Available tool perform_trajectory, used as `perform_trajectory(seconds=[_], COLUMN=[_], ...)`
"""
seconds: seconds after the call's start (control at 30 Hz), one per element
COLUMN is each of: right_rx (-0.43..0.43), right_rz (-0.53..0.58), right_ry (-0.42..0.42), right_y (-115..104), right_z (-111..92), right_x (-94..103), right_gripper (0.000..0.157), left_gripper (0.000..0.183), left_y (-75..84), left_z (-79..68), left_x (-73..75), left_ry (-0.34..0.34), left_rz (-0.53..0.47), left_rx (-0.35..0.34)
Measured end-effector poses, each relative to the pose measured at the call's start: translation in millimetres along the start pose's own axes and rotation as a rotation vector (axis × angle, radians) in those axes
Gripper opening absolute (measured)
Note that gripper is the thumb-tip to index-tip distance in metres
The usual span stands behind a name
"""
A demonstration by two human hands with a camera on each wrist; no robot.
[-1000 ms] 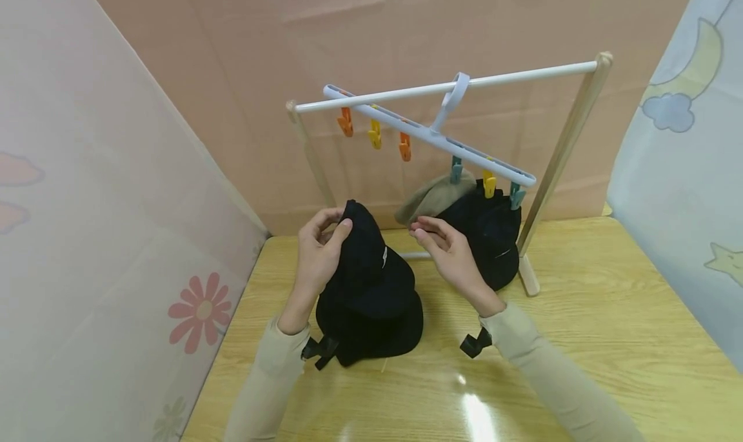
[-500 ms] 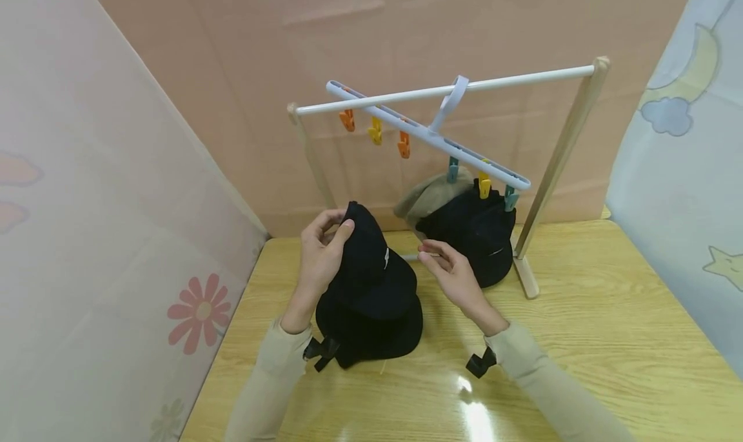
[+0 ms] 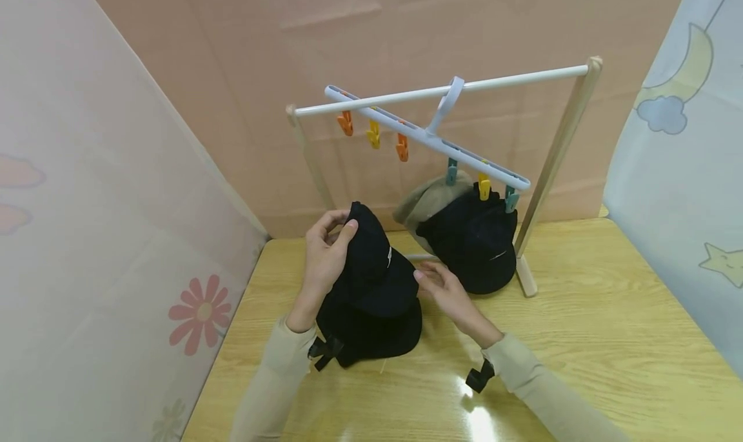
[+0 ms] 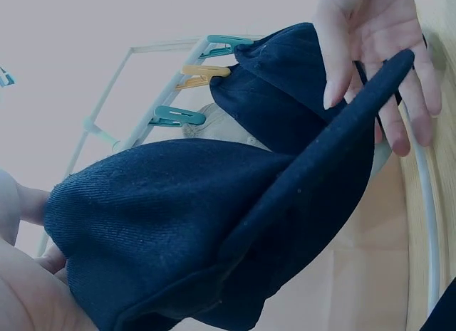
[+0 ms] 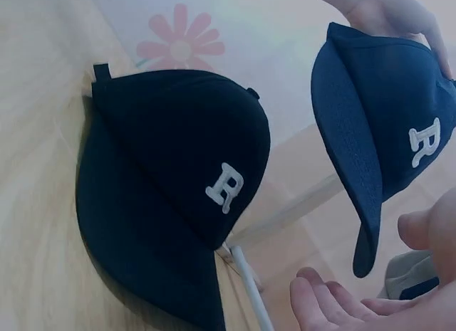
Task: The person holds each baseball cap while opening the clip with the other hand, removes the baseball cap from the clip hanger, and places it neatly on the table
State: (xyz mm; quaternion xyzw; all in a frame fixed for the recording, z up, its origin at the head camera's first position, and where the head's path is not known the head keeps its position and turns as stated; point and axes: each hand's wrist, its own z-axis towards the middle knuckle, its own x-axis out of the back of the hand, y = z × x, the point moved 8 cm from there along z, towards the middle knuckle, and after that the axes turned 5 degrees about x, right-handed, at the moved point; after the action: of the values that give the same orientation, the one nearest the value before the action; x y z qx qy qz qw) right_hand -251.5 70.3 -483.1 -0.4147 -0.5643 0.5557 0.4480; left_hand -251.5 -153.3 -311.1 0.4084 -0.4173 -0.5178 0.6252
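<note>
My left hand point(image 3: 325, 255) pinches a dark baseball cap point(image 3: 368, 251) by the edge of its crown, thumb on the near side, and keeps it raised over the table. A white letter R marks its front in the right wrist view. The right hand point(image 3: 451, 299) is right at the cap's brim point(image 5: 349, 153), fingers extended and thumb apart, not curled round it. Below the raised cap, another dark cap point(image 5: 171, 146) with a white R lies on the table, partly covered in the head view.
A white clip hanger point(image 3: 406, 130) hooks over the rail point(image 3: 522, 79) of a wooden-legged rack. Dark caps point(image 3: 478, 248) and a beige cap point(image 3: 429, 203) hang from its right-side clips. Orange and yellow clips point(image 3: 374, 134) on its left hold nothing. Fabric walls surround the wooden table point(image 3: 609, 339).
My right hand has come down from beside the hanging caps to the brim of the raised cap, its fingers spreading. The left hand and its cap have shifted slightly right. The hanging caps swayed a little.
</note>
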Motion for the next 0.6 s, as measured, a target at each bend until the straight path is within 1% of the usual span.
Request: perform_trajectory(seconds=[0.1, 0.2, 0.33, 0.43, 0.5, 0.6], right_rx=[-0.026, -0.046, -0.083, -0.109, -0.117, -0.120], right_rz=[0.073, 0.143, 0.219, 0.280, 0.305, 0.312], right_ry=[-0.016, -0.033, -0.058, -0.085, -0.100, -0.107], right_y=[3.9, 7.5, 14.1, 17.7, 18.5, 18.4], right_z=[-0.4, 0.0, -0.8, -1.6, -1.9, -2.0], right_x=[-3.7, -6.7, -10.6, -14.4, -16.2, -16.9], right_gripper=[0.065, 0.062, 0.054, 0.049, 0.046, 0.040], left_gripper=[0.021, 0.021, 0.021, 0.020, 0.020, 0.020], left_y=[0.0, -1.1, -3.7, -4.8, -5.3, -5.6], left_z=[-1.1, -1.7, -3.2, -4.5, -5.4, -7.4], left_x=[-0.1, -0.7, -2.4, -3.8, -4.6, -5.5], left_ry=[0.001, 0.004, 0.007, 0.011, 0.011, 0.007], left_rz=[-0.006, -0.015, -0.024, -0.026, -0.029, -0.031], left_rx=[-0.007, 0.000, 0.009, 0.002, -0.002, -0.003])
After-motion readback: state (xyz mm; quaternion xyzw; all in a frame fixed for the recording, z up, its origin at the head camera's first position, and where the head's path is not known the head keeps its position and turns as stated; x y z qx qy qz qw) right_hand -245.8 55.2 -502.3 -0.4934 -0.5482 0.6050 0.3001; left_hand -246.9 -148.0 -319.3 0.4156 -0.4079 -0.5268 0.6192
